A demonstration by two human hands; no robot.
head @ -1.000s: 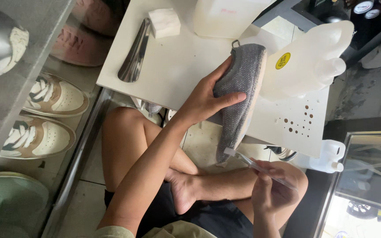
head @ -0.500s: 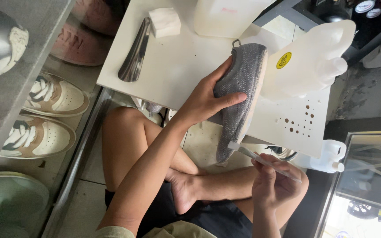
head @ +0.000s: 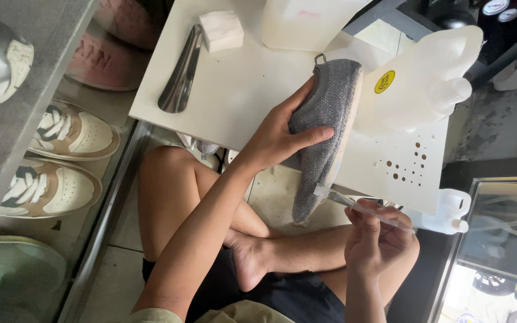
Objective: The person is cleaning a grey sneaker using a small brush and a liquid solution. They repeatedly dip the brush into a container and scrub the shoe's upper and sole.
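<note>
The left hand point(head: 282, 134) wraps around a grey knit shoe point(head: 324, 128), thumb across its upper and fingers curled behind, holding it on edge over the near rim of the white counter point(head: 240, 90). The right hand point(head: 375, 242) closes its fingers around a clear-handled brush point(head: 360, 206), whose tip touches the pale sole edge near the shoe's lower end. On the counter lie a metal shoehorn point(head: 179, 78), a white sponge block point(head: 222, 30) and a pale plastic jug point(head: 426, 84) just beside the shoe; sneakers point(head: 61, 161) sit on a shelf at the left.
</note>
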